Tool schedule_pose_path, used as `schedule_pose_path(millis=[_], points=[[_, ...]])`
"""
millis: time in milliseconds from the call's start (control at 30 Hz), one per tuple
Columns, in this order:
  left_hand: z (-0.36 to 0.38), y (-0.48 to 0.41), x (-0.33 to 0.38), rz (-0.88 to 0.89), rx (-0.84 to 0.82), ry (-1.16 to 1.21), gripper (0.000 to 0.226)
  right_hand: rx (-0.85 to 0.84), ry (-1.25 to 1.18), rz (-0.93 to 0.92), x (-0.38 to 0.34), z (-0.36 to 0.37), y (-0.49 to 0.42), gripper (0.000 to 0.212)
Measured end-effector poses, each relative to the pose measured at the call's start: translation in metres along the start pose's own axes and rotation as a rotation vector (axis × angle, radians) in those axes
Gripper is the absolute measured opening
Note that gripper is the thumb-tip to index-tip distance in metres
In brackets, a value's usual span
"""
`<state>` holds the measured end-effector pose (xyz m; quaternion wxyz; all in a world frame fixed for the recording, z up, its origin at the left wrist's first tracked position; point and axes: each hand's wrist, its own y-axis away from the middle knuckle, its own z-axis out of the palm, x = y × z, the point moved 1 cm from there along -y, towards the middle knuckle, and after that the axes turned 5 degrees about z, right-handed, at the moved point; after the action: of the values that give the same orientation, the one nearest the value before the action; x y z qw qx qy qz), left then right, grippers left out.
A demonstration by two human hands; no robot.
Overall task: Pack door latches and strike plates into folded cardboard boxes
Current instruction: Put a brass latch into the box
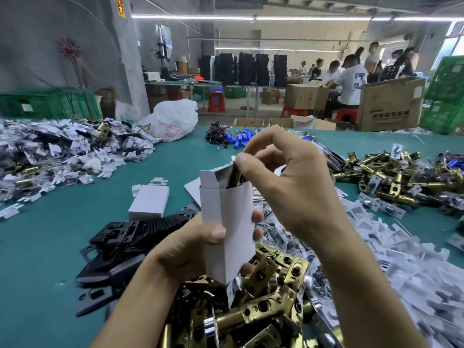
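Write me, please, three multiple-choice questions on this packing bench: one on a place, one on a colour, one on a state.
1. Where does the closed box lie? A. On the table, left of the held box. B. On a shelf. C. On the floor.
2. What colour are the stacked plates? A. Red. B. White. C. Black.
3. How is the held box's top? A. Taped shut. B. Open. C. Crushed flat.
Key: 1 A, it rests beyond the plates; 2 C, the stack beside the left hand is black; 3 B, its flap stands up while the right hand's fingers hold a metal part in the opening.
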<state>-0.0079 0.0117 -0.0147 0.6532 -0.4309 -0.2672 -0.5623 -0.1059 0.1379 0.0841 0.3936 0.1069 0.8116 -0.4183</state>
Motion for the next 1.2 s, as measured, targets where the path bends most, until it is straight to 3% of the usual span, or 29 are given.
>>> schedule_pose_path(millis=[167,367,467,533,700,767,867,933,1100,1200], points=[[0.002,-0.001,0.0,-0.011,-0.033,-0.033,0.081,0.028,-0.027,-0.022,0.003,-0.009,-0.004,0.009],[0.002,0.0,0.001,-0.03,-0.081,-0.01,0.069,-0.208,0.121,0.011,0.0,-0.004,-0.008,0.007],[0.001,0.001,0.0,-0.035,-0.072,0.045,0.064,-0.265,0.241,-0.013,0.002,-0.003,-0.007,0.024],[0.002,0.0,0.0,-0.023,-0.056,0.043,0.061,-0.226,0.265,-0.037,0.006,-0.004,-0.004,0.035],[0.003,-0.002,0.004,0.056,-0.056,0.058,0.06,0.048,-0.031,0.005,0.019,-0.004,0.015,0.013],[0.001,-0.003,0.004,0.097,0.019,0.065,0.071,0.012,-0.044,0.057,0.03,-0.004,0.023,0.014],[0.001,-0.004,0.002,0.17,0.147,0.064,0.097,-0.182,0.127,0.222,0.054,0.0,0.031,0.016],[0.003,-0.006,0.002,0.213,0.18,0.087,0.101,-0.181,0.22,0.332,0.075,-0.003,0.029,0.016],[0.008,-0.008,0.004,0.242,0.192,0.038,0.073,-0.099,0.612,0.576,0.134,-0.02,0.009,0.019],[0.012,-0.008,0.002,0.187,0.149,-0.046,0.061,0.003,0.842,0.699,0.158,-0.035,-0.001,0.04]])
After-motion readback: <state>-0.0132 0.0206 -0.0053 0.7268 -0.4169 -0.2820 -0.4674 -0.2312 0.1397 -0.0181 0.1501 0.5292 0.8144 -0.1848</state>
